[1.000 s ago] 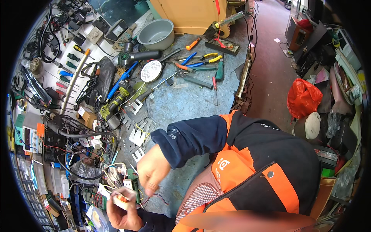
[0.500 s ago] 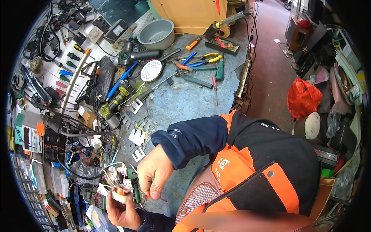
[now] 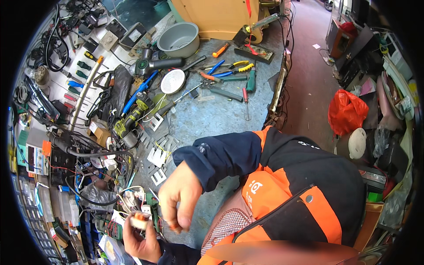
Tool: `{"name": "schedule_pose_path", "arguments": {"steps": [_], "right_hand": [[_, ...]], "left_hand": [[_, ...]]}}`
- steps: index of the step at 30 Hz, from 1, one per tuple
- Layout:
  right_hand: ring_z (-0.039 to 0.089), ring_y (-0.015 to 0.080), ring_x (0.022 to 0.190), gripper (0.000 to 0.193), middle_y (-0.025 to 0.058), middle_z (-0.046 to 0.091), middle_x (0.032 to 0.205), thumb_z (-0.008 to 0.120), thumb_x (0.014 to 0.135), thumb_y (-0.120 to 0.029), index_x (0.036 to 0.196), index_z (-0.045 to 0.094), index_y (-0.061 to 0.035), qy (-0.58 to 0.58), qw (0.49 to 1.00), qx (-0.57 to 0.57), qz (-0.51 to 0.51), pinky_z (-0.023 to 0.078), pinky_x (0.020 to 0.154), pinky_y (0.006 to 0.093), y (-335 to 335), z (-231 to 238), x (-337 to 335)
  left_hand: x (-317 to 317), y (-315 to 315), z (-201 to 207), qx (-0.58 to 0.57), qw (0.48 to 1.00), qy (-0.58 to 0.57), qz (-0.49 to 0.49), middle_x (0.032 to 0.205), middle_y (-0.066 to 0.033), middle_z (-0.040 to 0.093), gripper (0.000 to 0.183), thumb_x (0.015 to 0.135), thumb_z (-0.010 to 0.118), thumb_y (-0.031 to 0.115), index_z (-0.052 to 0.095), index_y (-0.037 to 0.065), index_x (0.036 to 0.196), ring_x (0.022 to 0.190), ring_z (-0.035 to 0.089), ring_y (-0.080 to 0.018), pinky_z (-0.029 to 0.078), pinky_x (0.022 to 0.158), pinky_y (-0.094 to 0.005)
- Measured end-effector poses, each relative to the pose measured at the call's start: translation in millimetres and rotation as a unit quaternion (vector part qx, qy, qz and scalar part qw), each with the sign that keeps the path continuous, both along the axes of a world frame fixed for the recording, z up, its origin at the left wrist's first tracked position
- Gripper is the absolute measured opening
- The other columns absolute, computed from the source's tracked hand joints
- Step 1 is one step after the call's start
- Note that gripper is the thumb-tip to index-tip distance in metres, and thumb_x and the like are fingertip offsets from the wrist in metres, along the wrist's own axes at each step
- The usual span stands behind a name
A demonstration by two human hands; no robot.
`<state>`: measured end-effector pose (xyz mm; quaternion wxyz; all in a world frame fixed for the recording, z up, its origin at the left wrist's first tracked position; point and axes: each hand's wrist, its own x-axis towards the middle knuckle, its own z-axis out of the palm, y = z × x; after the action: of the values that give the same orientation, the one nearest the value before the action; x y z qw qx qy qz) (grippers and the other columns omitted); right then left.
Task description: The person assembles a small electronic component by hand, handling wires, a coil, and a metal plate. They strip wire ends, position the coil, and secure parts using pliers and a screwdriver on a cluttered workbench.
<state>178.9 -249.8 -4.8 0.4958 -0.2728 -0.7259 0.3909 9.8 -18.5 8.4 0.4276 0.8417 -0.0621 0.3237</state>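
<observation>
My left hand (image 3: 143, 245), low in the picture, pinches a small cream-coloured block (image 3: 138, 223) with an orange part on top; it looks like a coil bobbin. Just right of it is my right hand (image 3: 180, 198), fingers curled down and closed together. A small orange-red bit shows at its fingertips, too blurred to name. The two hands are apart. Pale wires (image 3: 128, 196) lie beyond the left hand, beside a green tool handle (image 3: 153, 205). Several flat E-shaped metal plates (image 3: 158, 176) and thin metal strips (image 3: 165, 141) are scattered on the bench beyond my right hand.
The blue-grey bench (image 3: 212, 117) bears a green drill (image 3: 128, 121), pliers (image 3: 240, 67), a red screwdriver (image 3: 245, 97), a white perforated disc (image 3: 172, 81) and a grey bowl (image 3: 178, 39). Cables and tools crowd the left side. A red plastic bag (image 3: 347, 112) is at right.
My right hand has shifted slightly right and down, with its fingers curled further downward. The left hand stays almost in place with the cream block, which has tilted a little.
</observation>
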Motion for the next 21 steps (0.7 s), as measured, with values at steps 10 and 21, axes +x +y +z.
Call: {"name": "schedule_pose_path", "arguments": {"steps": [10, 21], "right_hand": [[0.07, 0.0179, 0.091, 0.04, 0.0152, 0.076, 0.098, 0.068, 0.109, -0.036, 0.121, 0.073, 0.0021, -0.061, 0.922, 0.021, -0.382, 0.056, 0.085, 0.0364, 13.9, -17.0, 37.6], [0.06, 0.0139, 0.071, 0.025, 0.007, 0.068, 0.076, 0.074, 0.104, -0.022, 0.099, 0.072, 0.0019, -0.041, 0.94, -0.091, -0.327, 0.048, 0.067, 0.0336, 5.9, -6.5, 29.5]], "left_hand": [[0.7, -4.2, -10.6, -0.012, 0.989, 0.017, -0.147, 0.121, -0.0238, 0.076, 0.069, 0.072, 0.095, 0.002, 0.064, -0.007, 0.133, 0.108, 0.077, -0.0303, 0.06, 0.101, -0.0424], [42.1, 16.2, -28.0, -0.375, 0.926, -0.014, -0.042, 0.109, -0.0135, 0.076, 0.031, 0.099, 0.075, 0.003, 0.06, -0.001, 0.126, 0.07, 0.065, -0.0079, 0.047, 0.054, -0.0184]]}}
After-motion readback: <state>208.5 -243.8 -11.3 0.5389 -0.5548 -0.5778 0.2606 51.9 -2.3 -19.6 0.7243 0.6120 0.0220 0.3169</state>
